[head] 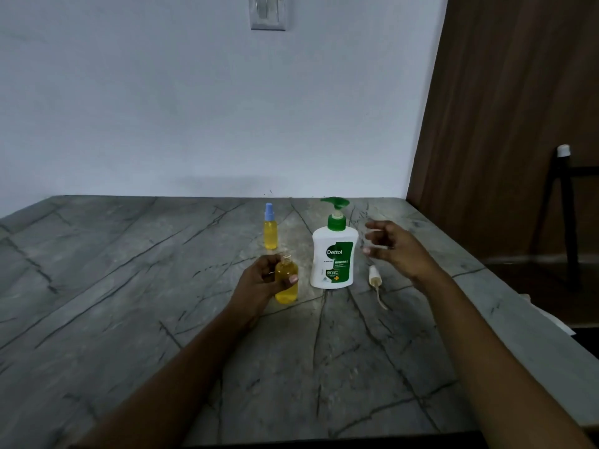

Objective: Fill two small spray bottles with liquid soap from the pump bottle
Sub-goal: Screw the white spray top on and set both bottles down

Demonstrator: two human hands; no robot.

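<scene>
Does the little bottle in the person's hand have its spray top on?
No, the small bottle in the left hand has a bare neck, and a white spray top lies on the table.

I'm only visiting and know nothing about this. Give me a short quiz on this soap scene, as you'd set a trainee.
1. True or false: the left hand holds a small yellow bottle with no cap on.
2. What lies on the table right of the pump bottle? A) a sponge B) a spray head with its tube C) a spoon
3. Fill in: the cap of the far spray bottle is ____.
Key: 1 true; 2 B; 3 blue.
</scene>
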